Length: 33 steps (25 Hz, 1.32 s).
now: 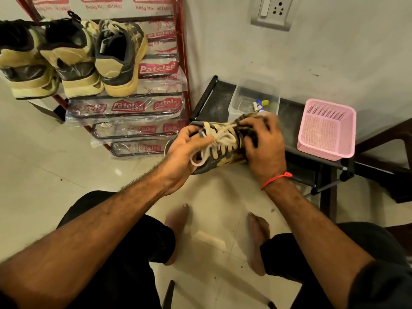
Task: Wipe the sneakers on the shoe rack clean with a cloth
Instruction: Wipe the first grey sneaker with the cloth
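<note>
Between our knees, our left hand [182, 150] is gripping the sneaker [214, 148]. Our right hand [263, 143] is pressing a cloth [252, 119] against it, fingers curled; we are best rubbing firmly.

Pink basket [326, 130]; clear tub [254, 99]

The sneaker [223, 148] in my hands has a dark, matt upper with tan suede-like patches and thick, woven cotton-look laces. Left of it, the shoe rack [182, 63] is red painted metal with thin dark wire shelves, wrapped in clear, glossy, crinkled plastic film printed in red. The three sneakers [73, 61] on its top shelf show fuzzy, worn tan fabric and rough, yellowed rubber soles. Right of the held sneaker, the pink basket [326, 130] is perforated matt plastic. Behind it, the clear container [254, 99] is cloudy, scuffed plastic. Beneath it, the floor tiles [66, 166] are smooth and glossy.
</note>
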Each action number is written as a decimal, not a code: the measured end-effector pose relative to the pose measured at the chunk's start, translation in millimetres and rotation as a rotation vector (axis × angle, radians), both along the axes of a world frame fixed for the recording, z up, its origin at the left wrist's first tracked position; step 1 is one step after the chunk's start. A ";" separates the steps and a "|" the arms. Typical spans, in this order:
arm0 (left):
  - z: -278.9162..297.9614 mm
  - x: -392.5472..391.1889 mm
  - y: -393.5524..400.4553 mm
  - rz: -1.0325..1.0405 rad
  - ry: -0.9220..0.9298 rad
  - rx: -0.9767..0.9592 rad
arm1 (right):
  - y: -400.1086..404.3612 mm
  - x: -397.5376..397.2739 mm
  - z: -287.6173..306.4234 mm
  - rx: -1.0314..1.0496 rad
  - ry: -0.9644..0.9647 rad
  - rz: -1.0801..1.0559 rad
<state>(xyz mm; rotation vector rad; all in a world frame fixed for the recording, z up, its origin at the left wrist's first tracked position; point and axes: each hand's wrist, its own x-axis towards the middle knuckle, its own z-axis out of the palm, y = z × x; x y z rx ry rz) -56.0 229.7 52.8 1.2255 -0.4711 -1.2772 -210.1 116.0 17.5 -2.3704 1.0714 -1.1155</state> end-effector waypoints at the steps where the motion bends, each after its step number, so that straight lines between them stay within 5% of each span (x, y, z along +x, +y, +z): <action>1: -1.6 -0.4 -0.6 -0.016 -0.063 -0.001 | -4.3 -3.8 0.8 0.059 -0.002 -0.034; 8: -15.5 2.4 3.9 -0.124 -0.585 -0.060 | 52.7 12.0 19.1 0.121 -0.113 0.251; 13: -29.4 8.0 4.4 -0.200 -1.103 -0.089 | 13.2 -3.2 11.3 0.242 -0.165 -0.067; 15: -32.6 5.8 7.5 -0.251 -1.268 -0.120 | 25.3 0.5 16.5 0.190 -0.213 0.007; 18: -32.9 9.0 8.7 -0.244 -1.303 -0.193 | 41.6 9.1 20.0 0.053 -0.207 0.151; 23: -33.9 9.3 13.4 -0.275 -1.743 -0.446 | 28.7 2.9 27.5 0.125 -0.233 0.073; 30: -28.8 -2.8 12.4 -0.257 -2.012 -0.366 | 52.8 10.1 46.3 -0.191 -0.064 0.430; 33: -32.7 -5.4 10.9 -0.313 -2.049 -0.359 | 29.7 2.8 44.0 -0.160 -0.058 0.277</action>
